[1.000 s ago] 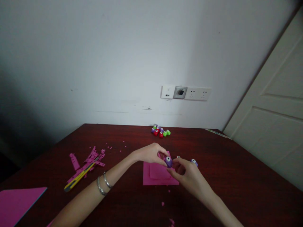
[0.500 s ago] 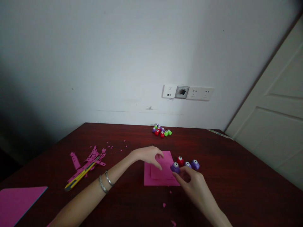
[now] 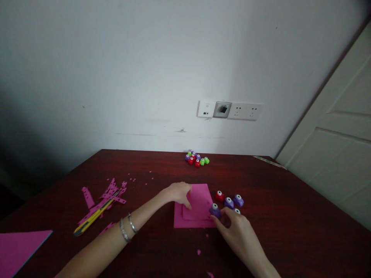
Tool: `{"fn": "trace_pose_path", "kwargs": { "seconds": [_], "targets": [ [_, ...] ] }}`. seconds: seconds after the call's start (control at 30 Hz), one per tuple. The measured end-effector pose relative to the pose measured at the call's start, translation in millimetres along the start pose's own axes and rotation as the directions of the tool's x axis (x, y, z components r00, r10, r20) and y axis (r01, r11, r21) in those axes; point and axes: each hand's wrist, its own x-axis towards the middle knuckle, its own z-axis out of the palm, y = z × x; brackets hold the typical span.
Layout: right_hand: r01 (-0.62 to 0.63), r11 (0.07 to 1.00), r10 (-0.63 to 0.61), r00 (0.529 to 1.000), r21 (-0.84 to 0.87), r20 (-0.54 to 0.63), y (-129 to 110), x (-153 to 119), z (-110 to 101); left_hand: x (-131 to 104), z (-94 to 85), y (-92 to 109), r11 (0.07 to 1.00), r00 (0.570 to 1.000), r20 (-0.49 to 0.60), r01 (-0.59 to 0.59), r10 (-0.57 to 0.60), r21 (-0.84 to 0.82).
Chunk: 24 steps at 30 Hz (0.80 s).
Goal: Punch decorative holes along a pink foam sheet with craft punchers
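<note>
The right hand [image 3: 239,227] pinches a rounded purple plastic eye-topped piece [image 3: 215,211], likely light and stiff, best held by its sides; the left hand's [image 3: 179,192] grip is spread over square pink paper [image 3: 200,199].

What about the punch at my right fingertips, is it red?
No, the punch at the right hand is purple.

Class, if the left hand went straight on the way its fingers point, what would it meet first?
Probably the purple toy held by the right hand, across the pink paper; height is unclear, so the left hand might brush the paper first.
</note>
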Motion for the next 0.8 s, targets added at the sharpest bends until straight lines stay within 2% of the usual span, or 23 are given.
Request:
{"fn": "trace_pose_path", "kwargs": {
  "seconds": [0.1, 0.33, 0.53, 0.8],
  "targets": [
    [-0.020, 1.000, 0.021, 1.000, -0.022, 0.010, -0.2, 0.2, -1.0, -1.2, 1.0, 3.8, 0.999, 1.000, 0.002, -0.006, 0.006, 0.043],
    [-0.101, 0.991, 0.106, 0.993, -0.089, 0.056, -2.2, 1.3, -3.5, -1.3, 0.9, 4.5, 0.999, 0.999, 0.015, -0.032, 0.032, 0.013],
    [-0.050, 0.993, 0.056, 0.997, -0.110, 0.057, 0.2, 0.1, -0.1, 2.9, 4.7, -0.4, 0.999, 0.999, 0.017, -0.040, 0.041, -0.011],
    [-0.071, 0.991, 0.081, 0.993, -0.115, 0.083, -3.6, -1.6, -2.3, 4.6, 8.0, -0.8, 0.999, 1.000, 0.003, -0.025, 0.026, -0.041]
  ]
}}
